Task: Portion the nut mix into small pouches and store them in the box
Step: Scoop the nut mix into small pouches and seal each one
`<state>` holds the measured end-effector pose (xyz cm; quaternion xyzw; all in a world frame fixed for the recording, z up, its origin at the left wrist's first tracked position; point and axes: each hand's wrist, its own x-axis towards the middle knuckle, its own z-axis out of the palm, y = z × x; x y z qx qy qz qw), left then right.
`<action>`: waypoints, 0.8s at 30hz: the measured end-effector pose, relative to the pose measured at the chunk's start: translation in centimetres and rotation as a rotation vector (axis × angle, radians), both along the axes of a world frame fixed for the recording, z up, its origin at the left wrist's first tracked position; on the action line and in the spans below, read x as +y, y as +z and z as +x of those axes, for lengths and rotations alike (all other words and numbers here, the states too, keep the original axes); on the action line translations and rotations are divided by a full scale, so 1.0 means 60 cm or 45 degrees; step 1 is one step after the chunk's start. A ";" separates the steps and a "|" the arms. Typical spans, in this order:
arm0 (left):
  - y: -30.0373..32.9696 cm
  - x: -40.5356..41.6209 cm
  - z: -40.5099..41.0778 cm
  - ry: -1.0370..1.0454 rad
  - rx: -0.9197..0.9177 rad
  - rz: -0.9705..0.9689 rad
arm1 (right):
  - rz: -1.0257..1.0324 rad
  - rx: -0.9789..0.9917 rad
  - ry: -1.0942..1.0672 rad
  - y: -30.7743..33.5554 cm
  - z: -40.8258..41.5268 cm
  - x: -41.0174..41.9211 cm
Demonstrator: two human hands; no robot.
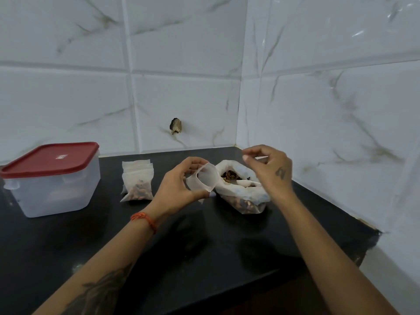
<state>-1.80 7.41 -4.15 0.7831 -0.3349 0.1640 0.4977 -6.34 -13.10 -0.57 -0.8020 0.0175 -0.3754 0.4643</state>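
Observation:
My left hand (179, 187) holds a small translucent pouch (203, 179) with its mouth spread wide, facing right. Nothing shows inside the pouch. Just right of it lies the big white bag of nut mix (241, 189), its top rolled open so the brown nuts show. My right hand (270, 169) hovers above that bag with fingers loosely curled and apart, holding nothing that I can see. A filled small pouch (138, 189) leans against a stack of flat pouches (136, 168) left of my left hand. The clear plastic box (56, 187) with its red lid (50, 159) shut stands at the far left.
Everything rests on a black countertop (204, 246) set in a corner of white marble-look tiled walls. The counter's right edge steps in near the right wall. A dark chipped hole (175, 126) marks the back wall tile.

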 end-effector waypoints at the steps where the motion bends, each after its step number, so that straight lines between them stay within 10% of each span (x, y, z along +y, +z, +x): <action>1: -0.001 -0.001 0.001 0.003 0.002 0.001 | -0.104 0.076 -0.063 0.005 -0.003 -0.019; 8: -0.006 -0.004 -0.001 0.049 0.015 0.040 | -0.661 0.768 -0.132 -0.013 0.005 -0.092; 24: 0.009 -0.059 0.014 0.100 0.152 0.111 | -0.769 0.661 0.077 0.074 -0.037 -0.106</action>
